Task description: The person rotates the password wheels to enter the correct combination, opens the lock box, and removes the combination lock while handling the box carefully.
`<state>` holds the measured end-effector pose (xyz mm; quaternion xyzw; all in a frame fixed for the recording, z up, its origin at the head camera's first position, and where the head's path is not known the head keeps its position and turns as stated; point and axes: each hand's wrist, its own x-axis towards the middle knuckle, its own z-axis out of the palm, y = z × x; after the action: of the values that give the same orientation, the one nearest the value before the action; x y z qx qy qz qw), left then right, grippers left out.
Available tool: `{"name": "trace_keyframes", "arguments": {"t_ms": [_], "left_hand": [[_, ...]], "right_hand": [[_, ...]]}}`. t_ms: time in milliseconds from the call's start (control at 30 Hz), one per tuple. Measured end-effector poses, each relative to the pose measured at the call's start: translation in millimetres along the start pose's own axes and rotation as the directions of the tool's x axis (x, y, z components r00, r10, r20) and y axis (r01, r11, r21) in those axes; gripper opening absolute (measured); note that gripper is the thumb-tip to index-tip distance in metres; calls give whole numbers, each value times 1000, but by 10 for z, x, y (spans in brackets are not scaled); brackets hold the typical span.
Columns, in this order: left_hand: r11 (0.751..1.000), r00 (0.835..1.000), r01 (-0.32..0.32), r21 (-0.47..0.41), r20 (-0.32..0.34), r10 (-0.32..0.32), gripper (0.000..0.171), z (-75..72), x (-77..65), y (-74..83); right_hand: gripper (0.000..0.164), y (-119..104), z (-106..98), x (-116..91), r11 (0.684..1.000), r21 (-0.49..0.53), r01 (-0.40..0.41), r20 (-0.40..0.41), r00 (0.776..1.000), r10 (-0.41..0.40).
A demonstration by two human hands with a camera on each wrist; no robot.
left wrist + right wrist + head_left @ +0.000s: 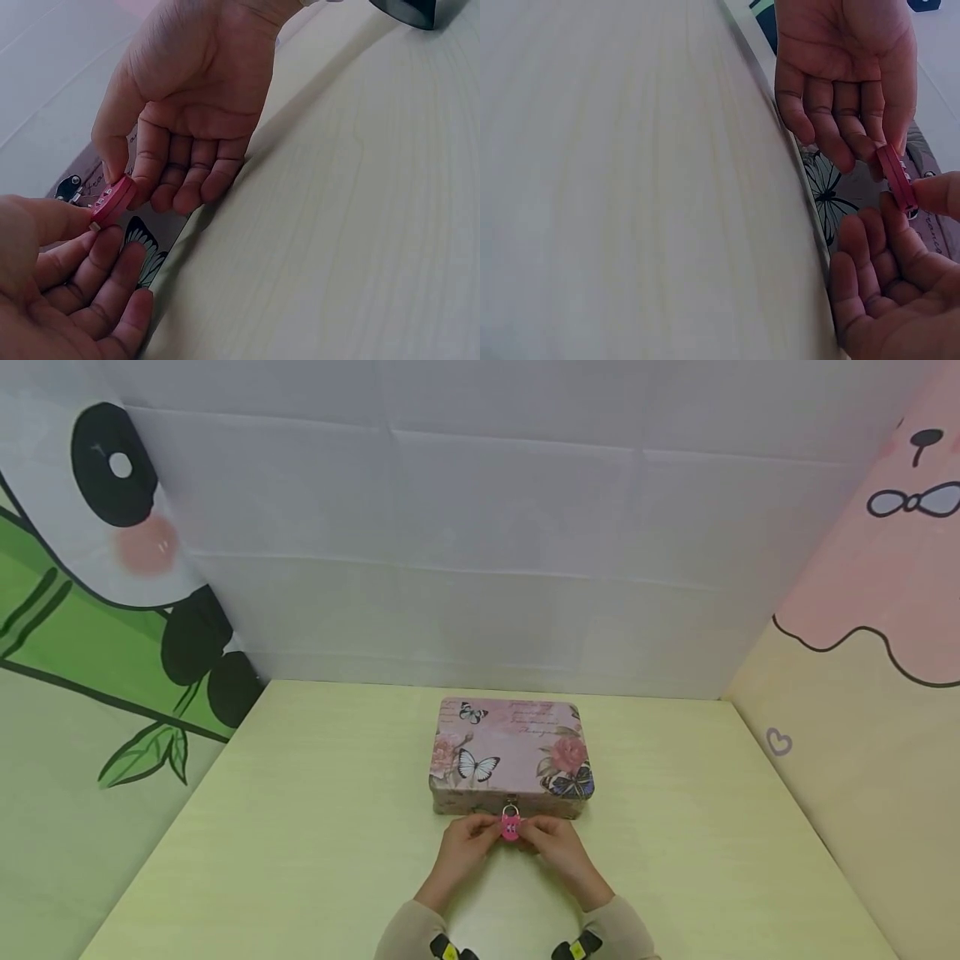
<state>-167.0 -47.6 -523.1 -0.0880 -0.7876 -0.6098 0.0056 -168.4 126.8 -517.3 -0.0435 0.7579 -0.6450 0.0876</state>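
Observation:
A small pink padlock (510,827) hangs by its shackle at the front latch of a pink tin box (517,743) printed with butterflies and roses. From the left, my left hand (463,852) pinches the padlock between thumb and forefinger. My right hand (558,853) pinches its other side the same way. In the left wrist view, number dials show on the padlock's face (112,201), and the metal latch (69,187) is beside it. The other fingers of both hands curl loosely below. The right wrist view shows the padlock (897,178) edge-on between the fingertips.
The box stands near the back of a pale wood-grain table (337,827). A white cloth backdrop (480,527) rises behind it. Cartoon-printed panels stand at the left (120,635) and right (862,610).

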Motion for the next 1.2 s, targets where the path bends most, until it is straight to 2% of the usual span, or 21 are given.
{"name": "trace_keyframes", "arguments": {"t_ms": [200,433,733,967,1100,1200], "left_hand": [[1000,1000,-31,0,-6,31,18,-1,-1,-7],[1000,1000,-20,14,-4,20,17,3,11,-16],[999,999,-38,-39,-6,37,17,14,19,-41],[999,1000,-27,-37,-6,27,17,12,19,-30],[999,1000,-28,-35,-6,28,18,13,14,-26],[999,1000,-30,-35,-7,30,18,14,15,-26]], "right_hand": [[28,6,21,7,1000,-8,-7,-21,1000,7],[27,20,32,18,999,-35,-12,-23,1000,11],[25,-303,39,-107,1000,-21,-6,-3,1000,6],[26,-235,39,-88,1000,-29,7,-3,1000,-7],[26,-340,44,-135,999,-30,11,3,1000,-11],[26,-325,46,-125,999,-34,5,2,1000,-5]]}}
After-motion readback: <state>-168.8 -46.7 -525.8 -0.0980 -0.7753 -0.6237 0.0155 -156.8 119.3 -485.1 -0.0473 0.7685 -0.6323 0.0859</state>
